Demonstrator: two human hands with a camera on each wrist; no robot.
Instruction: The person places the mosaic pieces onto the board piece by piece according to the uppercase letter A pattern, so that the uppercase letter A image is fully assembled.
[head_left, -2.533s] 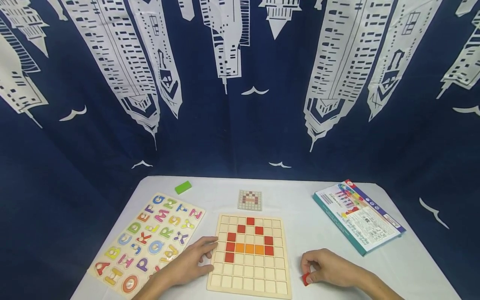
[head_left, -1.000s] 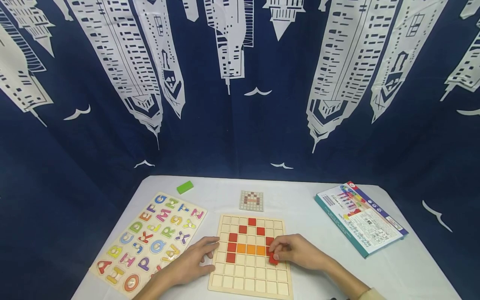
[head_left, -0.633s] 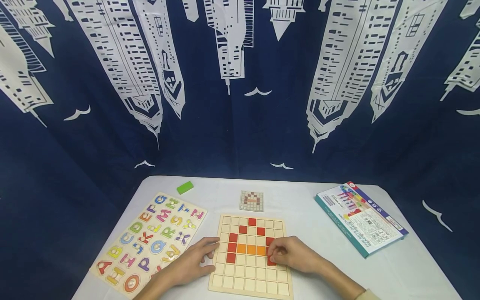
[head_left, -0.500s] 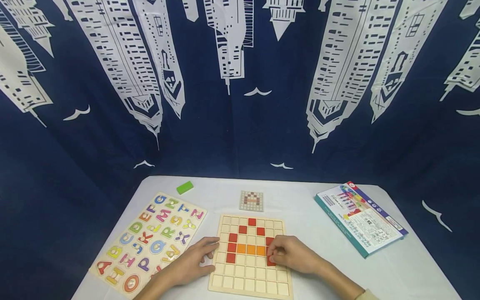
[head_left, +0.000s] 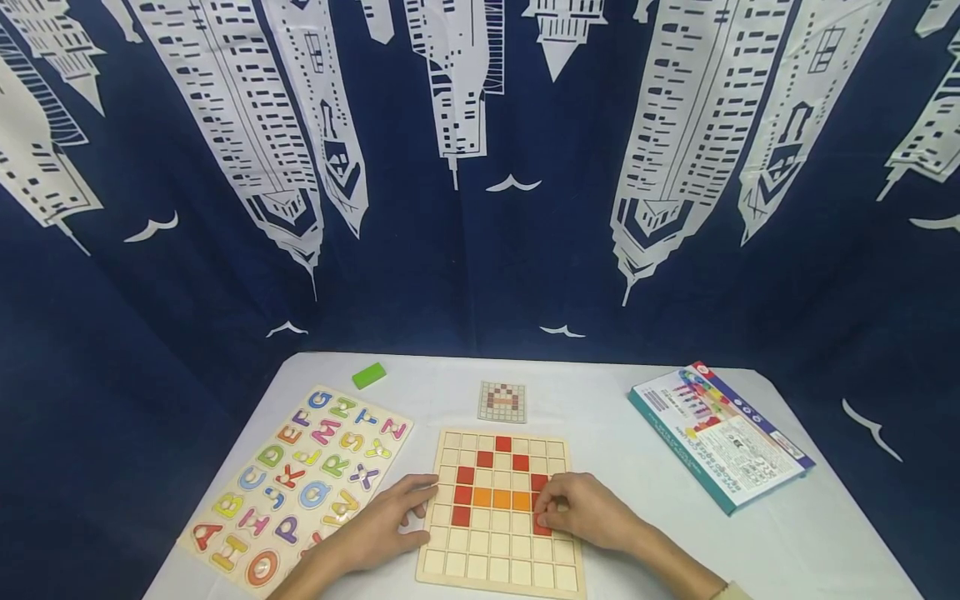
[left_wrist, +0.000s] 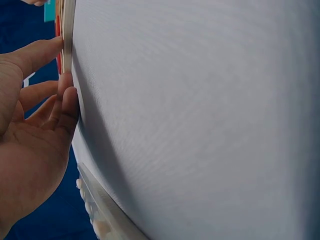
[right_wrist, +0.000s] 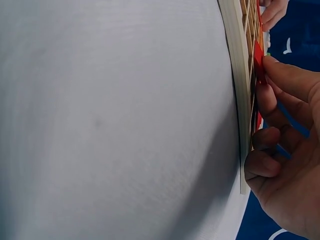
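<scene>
A pale wooden grid board (head_left: pixel 487 542) lies on the table, with red square tiles (head_left: pixel 503 443) and a row of orange tiles (head_left: pixel 501 499) forming an A shape. My right hand (head_left: pixel 592 512) is over the board's right side, thumb and index finger pinching a red tile (right_wrist: pixel 259 62). That tile sits at the lower end of the right-hand red column, partly hidden by the fingers in the head view. At the board's left edge, my left hand (head_left: pixel 378 525) rests with relaxed fingers and thumb touching the wooden side, as the left wrist view also shows.
Left of the grid board is an alphabet puzzle board (head_left: pixel 300 442) with knobbed letters, partly under the left forearm. A small pattern card (head_left: pixel 502 402) lies behind the grid. Further back is a green block (head_left: pixel 369 376); a flat printed box (head_left: pixel 720 437) lies at the right.
My right hand has brought the red tile from the table at the right onto the board's right column. Over the last half second it has barely moved. The left hand stays at the edge.
</scene>
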